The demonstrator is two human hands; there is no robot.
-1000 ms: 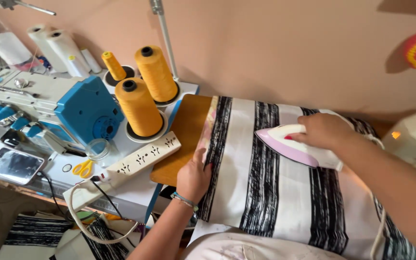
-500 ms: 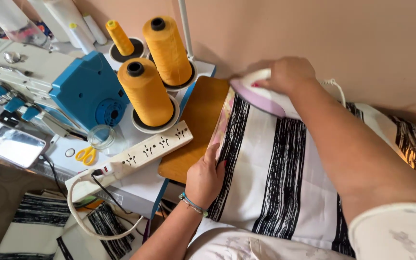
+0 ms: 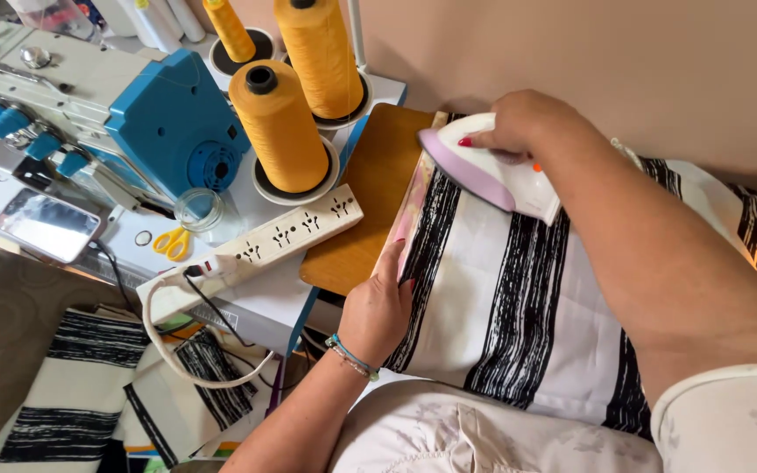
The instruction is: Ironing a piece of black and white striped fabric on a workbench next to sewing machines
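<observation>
— Right hand (image 3: 527, 127)?
— Wrapped over the handle of the white and lilac clothes iron (image 3: 492, 171), fingers curled shut around it. Sitting on the upper left corner of the black-and-white striped fabric (image 3: 519, 298), near the wall.

— Which way pointing?
— Nose toward the left, at the fabric's folded edge; long axis slanting from upper left down to lower right, sole flat on the cloth.

— Left hand (image 3: 378, 311)?
— Flat on the fabric's left edge, fingers together and stretched up along the hem, pressing it onto the wooden board (image 3: 365, 201). Beaded bracelet (image 3: 350, 355) at the wrist.

— Fabric stripes?
— Running away from the body, roughly along the board's length.

— Anything holding something?
— Small clear glass jar (image 3: 196, 208) beside the yellow scissors (image 3: 171, 243); contents too hard to make out. Three cones of yellow thread (image 3: 282, 123) upright on round stands behind a white power strip (image 3: 256, 250), one plug in its near end.

— Further left?
— Blue and white overlock machine (image 3: 133, 114), phone (image 3: 45, 226) lying face up beside it. More striped pieces (image 3: 72, 385) on the floor below.
</observation>
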